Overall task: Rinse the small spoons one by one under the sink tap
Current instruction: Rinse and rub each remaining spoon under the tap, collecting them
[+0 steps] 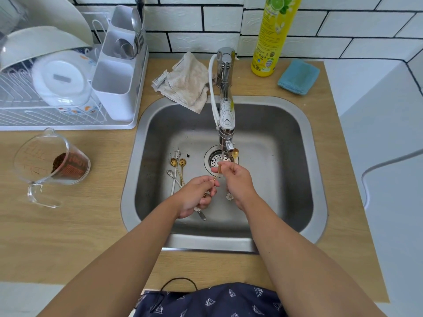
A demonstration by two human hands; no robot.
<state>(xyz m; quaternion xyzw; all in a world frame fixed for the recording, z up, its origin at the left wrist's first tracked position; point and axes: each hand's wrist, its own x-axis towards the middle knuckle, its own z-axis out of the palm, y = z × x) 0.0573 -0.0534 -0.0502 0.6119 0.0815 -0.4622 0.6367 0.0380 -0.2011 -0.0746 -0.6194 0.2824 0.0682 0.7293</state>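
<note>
R fingertips (220,167) pinch the bowl end of a thin gold-stemmed small spoon (215,178) right under the thin water stream from the chrome sink tap (225,106). L thumb + forefinger grip the same spoon's stem lower down, other L fingers curled in. So both hands grasp one spoon, held on a slant above the drain strainer (216,159).

Right hand (238,183) palm down, wrist bent, forearm running back to the lower right. Left hand (196,194) knuckles up, forearm coming in from lower left.

More small spoons lie on the floor of the stainless steel sink (274,179), left of the drain: two gold-bowled spoons (178,162) and white-handled ones (174,177), w/ dark specks nearby. Another gold spoon (235,153) sits by the tap nozzle.

Writing: tall yellow dish-soap bottle (273,37) w/ lime picture, label reads approx "700 ml", rest too small. Clear glass measuring jug (49,161) on the wooden counter (68,225) holds brown granules; its print is unreadable. Beige cloth (185,83), blue sponge (298,76), white dish rack (68,88) at back.
</note>
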